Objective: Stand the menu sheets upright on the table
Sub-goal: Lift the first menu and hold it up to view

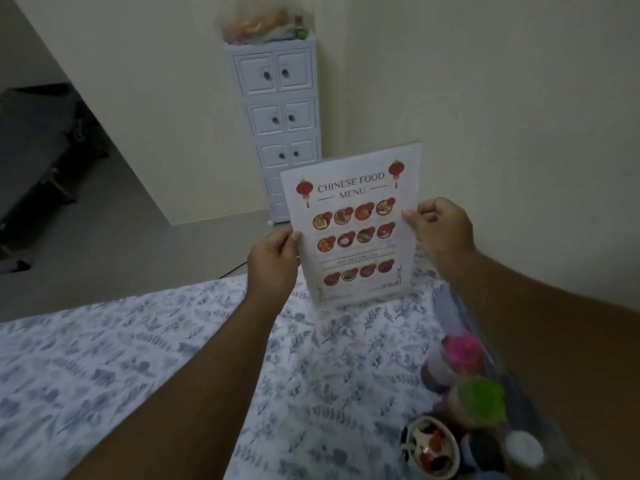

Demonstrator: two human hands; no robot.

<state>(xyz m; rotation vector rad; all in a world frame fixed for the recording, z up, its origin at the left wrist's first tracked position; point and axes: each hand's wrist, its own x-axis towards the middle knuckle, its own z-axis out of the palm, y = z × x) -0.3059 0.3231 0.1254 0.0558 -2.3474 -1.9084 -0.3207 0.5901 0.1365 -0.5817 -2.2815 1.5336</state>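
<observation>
A white menu sheet [356, 226] headed "Chinese Food Menu", with rows of dish pictures, stands upright near the far edge of the table [138, 341]. Its bottom edge rests on the floral tablecloth, and it tilts slightly to the left. My left hand [273, 261] pinches the sheet's left edge at mid height. My right hand [440, 230] pinches its right edge a little higher. Whether more sheets lie behind this one is hidden.
Bottles with pink [462, 351], green [479, 398] and white [524, 448] caps and a small bowl [431, 445] crowd the table's near right. A white drawer cabinet [280, 112] stands against the wall behind the table. Dark furniture [34, 161] is at far left.
</observation>
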